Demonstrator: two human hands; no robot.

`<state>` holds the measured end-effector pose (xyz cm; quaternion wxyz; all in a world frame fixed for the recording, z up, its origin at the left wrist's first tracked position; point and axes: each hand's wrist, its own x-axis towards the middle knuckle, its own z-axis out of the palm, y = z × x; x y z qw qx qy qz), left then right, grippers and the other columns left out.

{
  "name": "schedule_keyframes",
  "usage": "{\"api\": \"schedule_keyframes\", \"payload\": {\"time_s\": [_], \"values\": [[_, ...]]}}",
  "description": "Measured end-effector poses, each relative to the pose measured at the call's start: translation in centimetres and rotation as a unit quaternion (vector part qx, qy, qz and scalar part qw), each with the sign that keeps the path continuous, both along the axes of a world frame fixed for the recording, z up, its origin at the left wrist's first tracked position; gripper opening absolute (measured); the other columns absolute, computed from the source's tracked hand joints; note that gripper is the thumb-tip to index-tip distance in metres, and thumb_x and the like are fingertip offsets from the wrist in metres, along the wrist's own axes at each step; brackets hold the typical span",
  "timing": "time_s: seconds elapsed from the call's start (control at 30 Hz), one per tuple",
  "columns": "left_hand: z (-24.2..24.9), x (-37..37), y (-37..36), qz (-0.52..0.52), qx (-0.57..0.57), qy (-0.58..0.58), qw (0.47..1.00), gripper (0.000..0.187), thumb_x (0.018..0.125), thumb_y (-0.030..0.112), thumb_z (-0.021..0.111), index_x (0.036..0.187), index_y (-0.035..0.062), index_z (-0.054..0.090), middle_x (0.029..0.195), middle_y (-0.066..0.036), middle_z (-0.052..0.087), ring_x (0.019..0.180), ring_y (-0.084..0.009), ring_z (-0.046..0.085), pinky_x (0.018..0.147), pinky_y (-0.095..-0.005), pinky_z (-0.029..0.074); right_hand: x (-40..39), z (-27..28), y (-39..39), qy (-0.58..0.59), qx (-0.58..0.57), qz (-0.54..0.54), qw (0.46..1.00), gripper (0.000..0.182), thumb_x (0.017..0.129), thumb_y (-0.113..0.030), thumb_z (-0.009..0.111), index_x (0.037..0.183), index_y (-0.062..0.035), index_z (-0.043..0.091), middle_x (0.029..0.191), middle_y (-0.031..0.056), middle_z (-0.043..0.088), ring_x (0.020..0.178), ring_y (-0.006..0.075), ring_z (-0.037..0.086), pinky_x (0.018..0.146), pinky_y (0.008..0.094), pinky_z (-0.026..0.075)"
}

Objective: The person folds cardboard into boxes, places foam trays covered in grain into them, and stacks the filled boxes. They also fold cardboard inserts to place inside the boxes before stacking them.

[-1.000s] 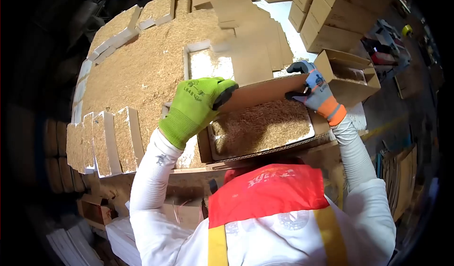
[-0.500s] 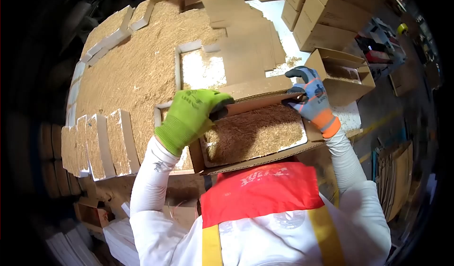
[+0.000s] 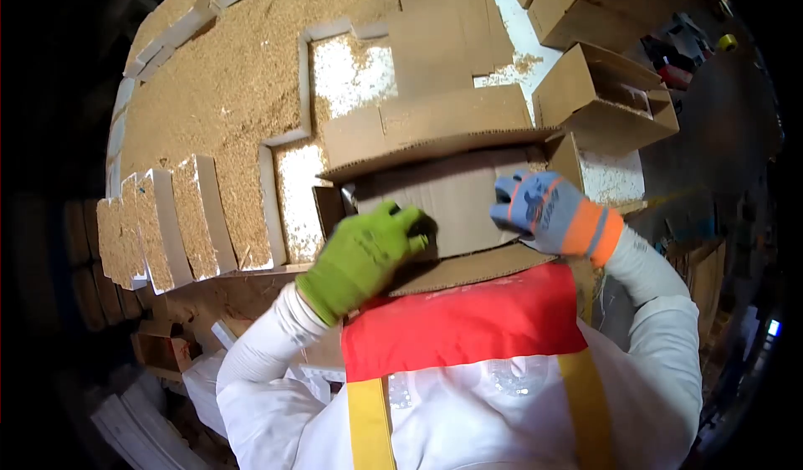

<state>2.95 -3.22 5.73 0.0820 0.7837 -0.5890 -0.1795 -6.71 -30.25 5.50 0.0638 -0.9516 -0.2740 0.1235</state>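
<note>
An open cardboard box (image 3: 577, 165) lies lengthwise in front of me, its long flaps turned outward. Inside it a flat cardboard sheet (image 3: 447, 202) covers the contents. My left hand (image 3: 368, 252), in a green glove with dark fingertips, is over the near left part of the sheet, fingers bent and apart. On the sheet's right end rest the fingertips of my right hand (image 3: 548, 211), in a blue and orange glove. Its fingers are spread and slightly bent. The near flap (image 3: 473, 269) lies against the red cloth on my chest.
Brown shavings-like material (image 3: 217, 110) covers the table's left side, with filled white trays (image 3: 171, 219) at its near left edge. Flattened cardboard (image 3: 447, 43) lies beyond the box. Another open carton (image 3: 594, 102) stands at right, with stacked cartons (image 3: 594, 10) behind.
The cardboard sheet, held up along the box's far side before, now lies flat over the brown filling. Both hands have come nearer to me and down onto it. The view has shifted.
</note>
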Motion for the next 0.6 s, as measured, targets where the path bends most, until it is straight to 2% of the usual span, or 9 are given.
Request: {"api": "schedule_keyframes", "payload": {"time_s": [0.13, 0.23, 0.33, 0.37, 0.43, 0.47, 0.53, 0.57, 0.6], "values": [[0.1, 2.2, 1.2, 0.002, -0.045, 0.090, 0.995, 0.040, 0.072, 0.012, 0.067, 0.111, 0.0166, 0.065, 0.117, -0.005, 0.055, 0.103, -0.0263, 0.055, 0.077, -0.0369, 0.052, 1.7, 0.8, -1.3, 0.127, 0.052, -0.005, 0.991, 0.037, 0.071, -0.030, 0.074, 0.096, -0.0077, 0.058, 0.088, 0.0149, 0.062, 0.085, 0.0324, 0.062, 0.071, 0.0422, 0.049], [0.1, 0.7, -0.1, 0.041, 0.033, -0.080, 0.995, 0.040, 0.070, 0.014, 0.069, 0.110, 0.0127, 0.064, 0.114, -0.007, 0.057, 0.106, -0.0276, 0.054, 0.083, -0.0382, 0.049, 2.3, -1.8, -0.8, 0.076, 0.033, -0.014, 0.996, 0.042, 0.072, -0.037, 0.074, 0.098, -0.0072, 0.059, 0.086, 0.0144, 0.062, 0.085, 0.0316, 0.063, 0.071, 0.0415, 0.049], [0.1, 1.8, 0.4, -0.024, 0.009, -0.086, 0.996, 0.041, 0.068, 0.011, 0.071, 0.109, 0.0097, 0.063, 0.115, -0.009, 0.059, 0.111, -0.0285, 0.054, 0.090, -0.0405, 0.046, 3.3, -1.8, 1.2, 0.110, -0.089, -0.045, 0.989, 0.044, 0.073, -0.043, 0.073, 0.096, -0.0078, 0.059, 0.087, 0.0131, 0.064, 0.085, 0.0305, 0.065, 0.071, 0.0413, 0.049], [1.3, 2.5, 1.3, -0.005, -0.135, -0.021, 0.991, 0.044, 0.066, 0.008, 0.071, 0.110, 0.0084, 0.062, 0.119, -0.011, 0.059, 0.114, -0.0303, 0.053, 0.092, -0.0428, 0.046, 3.7, -1.8, 1.1, 0.134, -0.083, -0.049, 0.986, 0.044, 0.073, -0.044, 0.073, 0.095, -0.0086, 0.059, 0.087, 0.0125, 0.064, 0.084, 0.0302, 0.065, 0.071, 0.0413, 0.049], [1.4, 2.6, 5.3, 0.235, -0.320, 0.064, 0.916, 0.040, 0.076, 0.005, 0.068, 0.116, 0.0078, 0.060, 0.124, -0.009, 0.057, 0.120, -0.0263, 0.051, 0.096, -0.0420, 0.044, 4.0, -1.5, 0.9, 0.169, -0.057, -0.074, 0.981, 0.045, 0.072, -0.048, 0.073, 0.094, -0.0111, 0.059, 0.088, 0.0113, 0.064, 0.083, 0.0294, 0.065, 0.070, 0.0412, 0.049], [-0.6, 2.3, 7.7, 0.374, -0.398, 0.150, 0.824, 0.047, 0.079, 0.006, 0.068, 0.125, 0.0073, 0.057, 0.132, -0.009, 0.055, 0.124, -0.0253, 0.049, 0.098, -0.0412, 0.043, 4.0, -1.8, 0.8, 0.157, -0.062, -0.076, 0.983, 0.045, 0.071, -0.048, 0.073, 0.094, -0.0112, 0.059, 0.087, 0.0112, 0.064, 0.083, 0.0292, 0.065, 0.070, 0.0410, 0.049], [-3.9, 2.1, 9.7, 0.432, -0.389, 0.319, 0.748, 0.068, 0.081, 0.011, 0.071, 0.142, 0.0068, 0.042, 0.142, -0.009, 0.047, 0.130, -0.0248, 0.044, 0.099, -0.0380, 0.042, 3.7, -2.3, 0.9, 0.139, -0.079, -0.071, 0.985, 0.046, 0.070, -0.048, 0.074, 0.093, -0.0114, 0.059, 0.087, 0.0110, 0.064, 0.083, 0.0290, 0.065, 0.069, 0.0407, 0.049], [-6.2, 0.9, 9.9, 0.451, -0.294, 0.357, 0.764, 0.085, 0.079, 0.015, 0.074, 0.149, 0.0050, 0.027, 0.149, -0.013, 0.038, 0.133, -0.0255, 0.041, 0.098, -0.0359, 0.042, 3.9, -2.2, 0.9, 0.148, -0.078, -0.067, 0.984, 0.046, 0.069, -0.047, 0.075, 0.093, -0.0116, 0.059, 0.086, 0.0108, 0.064, 0.082, 0.0285, 0.065, 0.068, 0.0401, 0.049], [-9.0, 0.3, 9.3, 0.435, -0.308, 0.471, 0.703, 0.079, 0.081, 0.014, 0.073, 0.147, 0.0030, 0.030, 0.141, -0.013, 0.046, 0.126, -0.0225, 0.046, 0.096, -0.0336, 0.043, 4.2, -2.2, 0.9, 0.163, -0.081, -0.066, 0.981, 0.046, 0.069, -0.047, 0.075, 0.093, -0.0117, 0.059, 0.086, 0.0106, 0.064, 0.082, 0.0286, 0.065, 0.068, 0.0403, 0.049]]}}
